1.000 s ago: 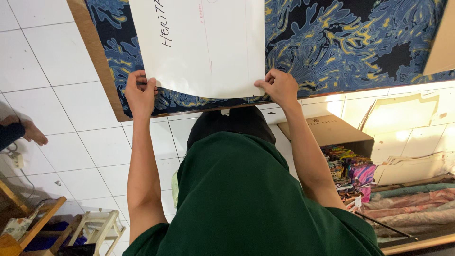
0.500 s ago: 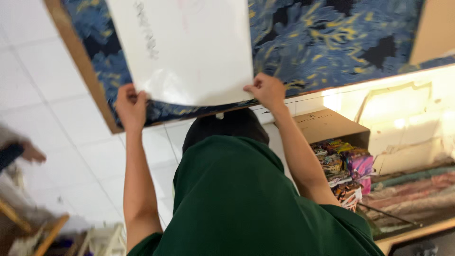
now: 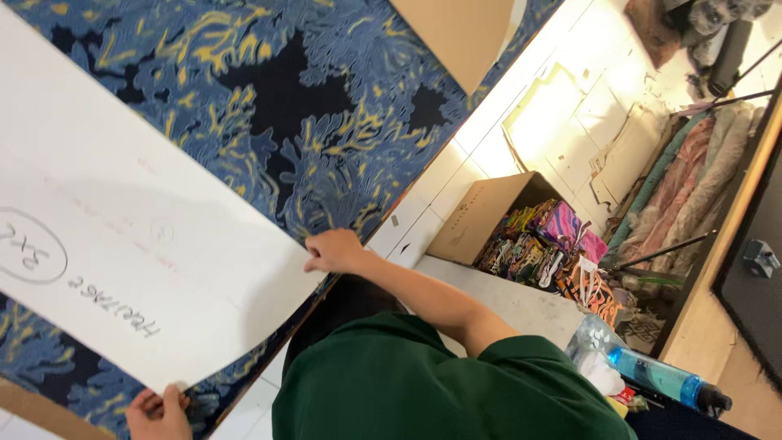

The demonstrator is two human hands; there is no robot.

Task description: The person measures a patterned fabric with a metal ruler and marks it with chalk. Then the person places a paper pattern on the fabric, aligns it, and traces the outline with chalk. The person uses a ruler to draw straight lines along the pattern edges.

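Shifted paper pattern [image 3: 138, 244] between hands

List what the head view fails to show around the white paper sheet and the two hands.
- white paper sheet: far end cut off by the left frame edge.
- left hand: wrist cropped by the bottom edge.
- patterned blue fabric: partly covered by the sheet.
- right hand: fingertips hidden at the sheet's corner.

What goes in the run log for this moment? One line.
left hand: grips white paper sheet corner | right hand: pinches sheet edge | sheet: flat on blue patterned fabric
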